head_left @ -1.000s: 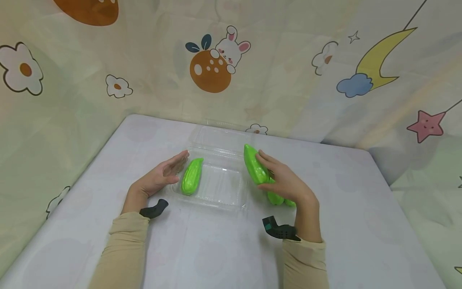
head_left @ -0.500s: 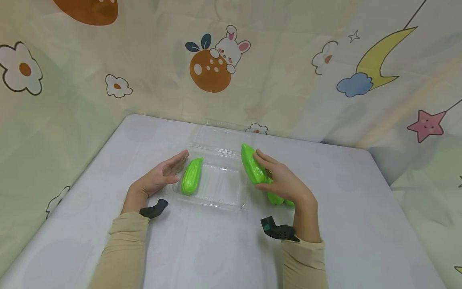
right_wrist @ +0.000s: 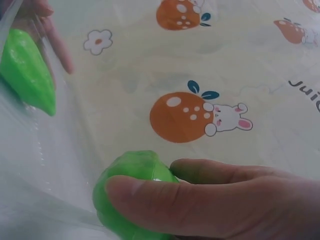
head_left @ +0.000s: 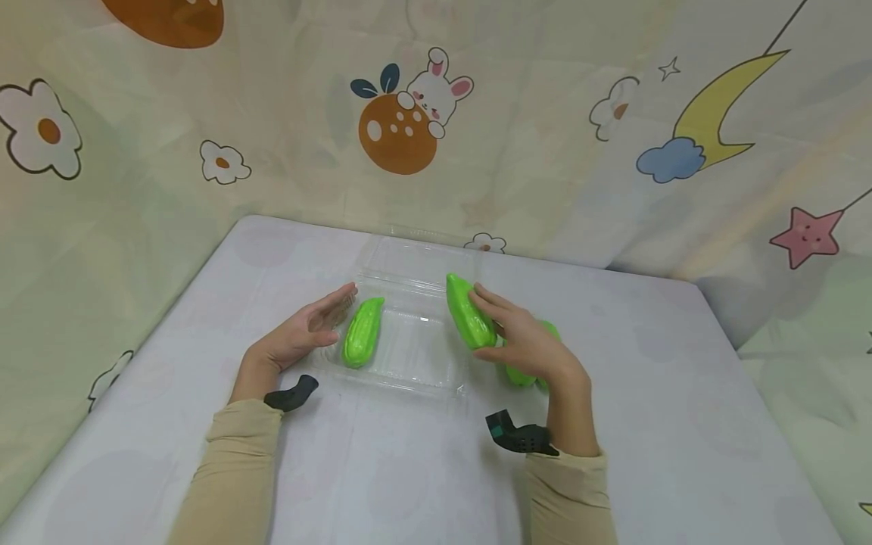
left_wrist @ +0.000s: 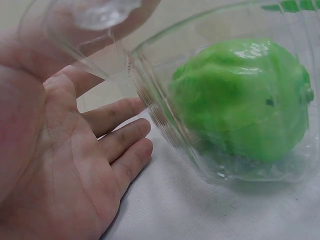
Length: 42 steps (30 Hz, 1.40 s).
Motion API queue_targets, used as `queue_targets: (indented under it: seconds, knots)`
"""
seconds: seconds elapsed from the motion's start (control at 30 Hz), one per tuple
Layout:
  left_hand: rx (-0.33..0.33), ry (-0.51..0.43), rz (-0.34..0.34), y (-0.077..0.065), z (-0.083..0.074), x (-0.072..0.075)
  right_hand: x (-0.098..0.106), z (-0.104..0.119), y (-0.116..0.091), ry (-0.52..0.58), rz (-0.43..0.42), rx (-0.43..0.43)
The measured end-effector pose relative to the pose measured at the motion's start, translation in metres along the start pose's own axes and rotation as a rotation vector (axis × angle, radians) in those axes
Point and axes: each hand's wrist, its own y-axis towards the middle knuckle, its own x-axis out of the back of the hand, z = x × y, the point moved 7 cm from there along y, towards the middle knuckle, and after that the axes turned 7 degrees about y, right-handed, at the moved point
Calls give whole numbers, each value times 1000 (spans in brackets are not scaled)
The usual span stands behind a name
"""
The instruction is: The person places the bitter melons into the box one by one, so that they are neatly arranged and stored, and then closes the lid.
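A clear plastic box point(head_left: 418, 387) lies with its hinged lid point(head_left: 422, 261) folded back toward the wall. Inside, along its left side, is a glossy green bitter melon point(head_left: 363, 333) with a ridged body and pointed tip. My left hand point(head_left: 293, 335) has its fingers extended, fingertips right at the box's left wall point(left_wrist: 165, 117). Above the box's right edge, my right hand point(head_left: 524, 337) holds a second bitter melon point(head_left: 468, 312), tip pointing away and up. In the right wrist view the thumb lies across this held bitter melon point(right_wrist: 132, 165).
More green bitter melons point(head_left: 521, 375) lie on the white-covered table point(head_left: 409, 469) right of the box, partly hidden by the right hand. Behind the table hangs a printed cloth point(head_left: 531, 136). Dark wrist mounts point(head_left: 521, 435) sit under both wrists.
My right hand has moved slightly left with the bitter melon, bringing it over the box's right edge. More of the bitter melons behind that hand shows. The left hand stays in place.
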Motion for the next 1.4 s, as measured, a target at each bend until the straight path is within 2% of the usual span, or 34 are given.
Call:
queue_targets:
  seconds: [0.17,0.4,0.73,0.97,1.4]
  knots:
    - [-7,-2,4,1,1,0,-5,2,3,32,10,-1]
    - [3,-2,2,1,1,-1,-10,6,6,-13,5,21]
    - [14,-7,-4,2,0,-1,-16,6,12,-22,16,39]
    - [7,-10,-3,1,-2,-1,-24,8,18,-72,36,19]
    - [5,-19,3,1,0,-1,-38,9,25,-58,61,8]
